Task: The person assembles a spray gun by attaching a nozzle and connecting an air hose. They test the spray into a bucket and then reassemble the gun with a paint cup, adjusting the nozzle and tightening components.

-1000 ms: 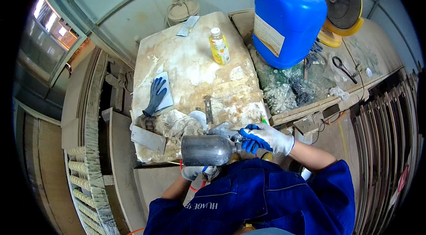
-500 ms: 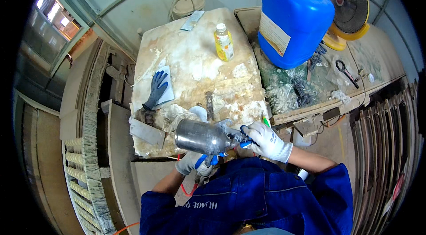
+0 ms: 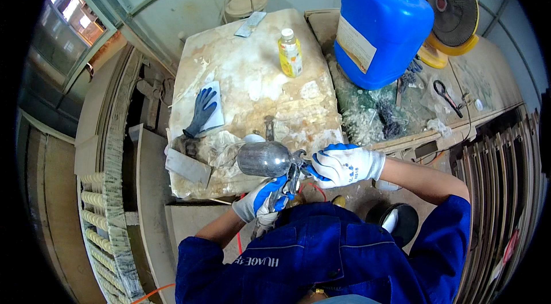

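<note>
A metal spray gun (image 3: 264,159) with a dull silver cup is held above the front edge of the stained work table (image 3: 241,80), the cup tipped on its side toward the left. My left hand (image 3: 261,199), in a white glove with blue-coated fingers, is wrapped round the handle. My right hand (image 3: 347,166), gloved the same way, has its fingers closed at the gun's right end; the small part they pinch is hidden. A red hose (image 3: 239,243) hangs below the gun.
On the table are a grey-blue glove (image 3: 202,110), a yellow drink bottle (image 3: 290,56) and a flat metal plate (image 3: 188,167). To the right stand a blue jerrycan (image 3: 384,28) and a fan (image 3: 452,8). A black bucket (image 3: 405,225) is on the floor beside me.
The spray gun has turned and its cup has moved slightly right and up. My right hand has risen a little, its elbow moving outward. The black bucket has come into view.
</note>
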Motion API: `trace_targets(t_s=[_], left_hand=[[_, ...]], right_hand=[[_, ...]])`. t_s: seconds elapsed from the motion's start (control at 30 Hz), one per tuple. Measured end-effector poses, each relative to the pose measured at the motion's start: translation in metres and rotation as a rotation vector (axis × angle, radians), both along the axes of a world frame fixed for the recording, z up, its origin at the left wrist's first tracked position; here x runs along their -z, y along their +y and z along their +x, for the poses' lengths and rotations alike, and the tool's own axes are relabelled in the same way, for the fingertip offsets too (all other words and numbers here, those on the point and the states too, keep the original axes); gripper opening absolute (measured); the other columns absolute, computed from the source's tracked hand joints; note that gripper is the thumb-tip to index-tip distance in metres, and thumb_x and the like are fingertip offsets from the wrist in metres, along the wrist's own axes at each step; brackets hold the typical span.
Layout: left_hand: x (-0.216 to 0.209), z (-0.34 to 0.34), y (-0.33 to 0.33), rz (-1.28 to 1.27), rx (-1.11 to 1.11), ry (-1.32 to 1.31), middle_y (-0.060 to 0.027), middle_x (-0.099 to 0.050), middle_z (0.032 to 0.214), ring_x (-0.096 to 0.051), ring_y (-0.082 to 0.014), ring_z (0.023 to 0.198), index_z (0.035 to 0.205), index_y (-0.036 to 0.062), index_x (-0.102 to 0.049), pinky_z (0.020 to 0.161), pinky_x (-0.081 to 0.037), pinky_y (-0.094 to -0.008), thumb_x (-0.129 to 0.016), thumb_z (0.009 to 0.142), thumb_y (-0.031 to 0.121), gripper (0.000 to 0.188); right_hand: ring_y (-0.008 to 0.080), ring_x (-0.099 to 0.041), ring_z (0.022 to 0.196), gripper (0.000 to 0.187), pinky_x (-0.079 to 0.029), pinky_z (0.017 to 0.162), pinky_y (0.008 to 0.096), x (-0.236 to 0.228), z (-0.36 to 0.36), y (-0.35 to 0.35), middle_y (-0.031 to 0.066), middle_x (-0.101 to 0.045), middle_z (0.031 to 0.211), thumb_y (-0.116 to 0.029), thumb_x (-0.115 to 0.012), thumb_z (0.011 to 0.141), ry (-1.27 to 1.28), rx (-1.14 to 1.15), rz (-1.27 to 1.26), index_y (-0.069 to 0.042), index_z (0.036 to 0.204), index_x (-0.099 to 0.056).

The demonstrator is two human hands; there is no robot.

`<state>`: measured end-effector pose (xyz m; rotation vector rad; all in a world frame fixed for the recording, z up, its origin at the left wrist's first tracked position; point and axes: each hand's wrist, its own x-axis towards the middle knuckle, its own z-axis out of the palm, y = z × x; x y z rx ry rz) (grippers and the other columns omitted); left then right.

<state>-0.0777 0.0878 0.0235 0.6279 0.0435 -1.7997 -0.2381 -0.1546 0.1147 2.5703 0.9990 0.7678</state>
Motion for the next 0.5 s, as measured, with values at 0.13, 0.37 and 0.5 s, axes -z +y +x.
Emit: trace_targets(t_s=[0.13, 0.37, 0.5], left_hand=[[-0.001, -0.007, -0.003, -0.03, -0.061, -0.039, -0.0101, -0.066, 0.103, -0.067, -0.0162, 0.068, 0.131, 0.0057, -0.05, 0.051, -0.055, -0.0252, -0.048, 0.101, 0.03, 0.039], [0.022, -0.006, 0.002, -0.048, -0.132, 0.009, -0.012, -0.067, 0.097, -0.064, -0.017, 0.061, 0.126, 0.007, -0.053, 0.048, -0.051, -0.0255, -0.053, 0.099, 0.032, 0.038], [0.02, -0.001, -0.001, -0.077, -0.101, -0.102, -0.0052, -0.067, 0.098, -0.062, -0.0104, 0.067, 0.127, 0.0052, -0.054, 0.054, -0.05, -0.023, -0.054, 0.099, 0.026, 0.035]], right_hand=[[0.017, -0.059, 0.077, 0.028, -0.048, 0.062, 0.0286, 0.002, 0.011, -0.002, 0.0052, -0.06, 0.102, -0.019, -0.062, 0.075, 0.013, 0.072, 0.274, -0.013, 0.102, -0.055], [0.0345, -0.06, 0.087, 0.076, -0.05, 0.085, 0.0413, 0.005, -0.004, 0.003, 0.0151, -0.06, 0.11, -0.024, -0.073, 0.084, 0.269, 0.48, 0.854, -0.001, 0.143, -0.032], [0.0196, -0.066, 0.073, 0.039, -0.056, 0.065, 0.0303, -0.004, -0.012, 0.014, 0.013, -0.065, 0.101, -0.019, -0.063, 0.094, 1.19, 0.817, 1.842, 0.003, 0.122, -0.049]])
